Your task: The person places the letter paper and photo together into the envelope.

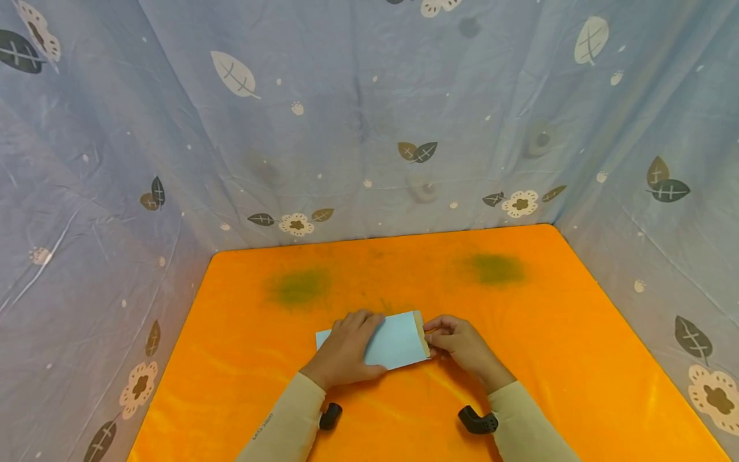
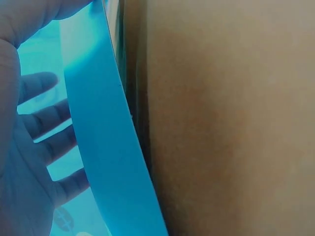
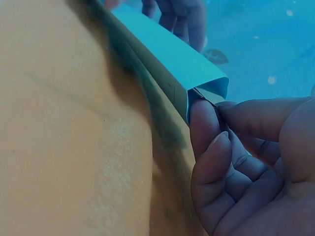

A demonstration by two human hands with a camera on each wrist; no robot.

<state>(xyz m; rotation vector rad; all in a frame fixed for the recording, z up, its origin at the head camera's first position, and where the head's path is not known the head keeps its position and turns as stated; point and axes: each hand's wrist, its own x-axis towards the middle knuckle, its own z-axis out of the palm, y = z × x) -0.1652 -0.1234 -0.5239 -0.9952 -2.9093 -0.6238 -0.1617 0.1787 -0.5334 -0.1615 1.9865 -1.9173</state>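
A flat light-blue cardboard box lies near the middle of the orange table, its right end showing a tan inner edge. My left hand grips it from above, thumb along the near side and fingers over the far side. In the left wrist view those fingers spread along one side of the box. At the right end, my right hand pinches a flap at the open mouth. The right wrist view has thumb and fingers right at that mouth of the box; the box's inside is mostly hidden.
Orange cloth covers the table, with dark green smudges towards the back. A patterned blue-grey curtain stands along the back and both sides. Black wrist devices stick out inward from both sleeves.
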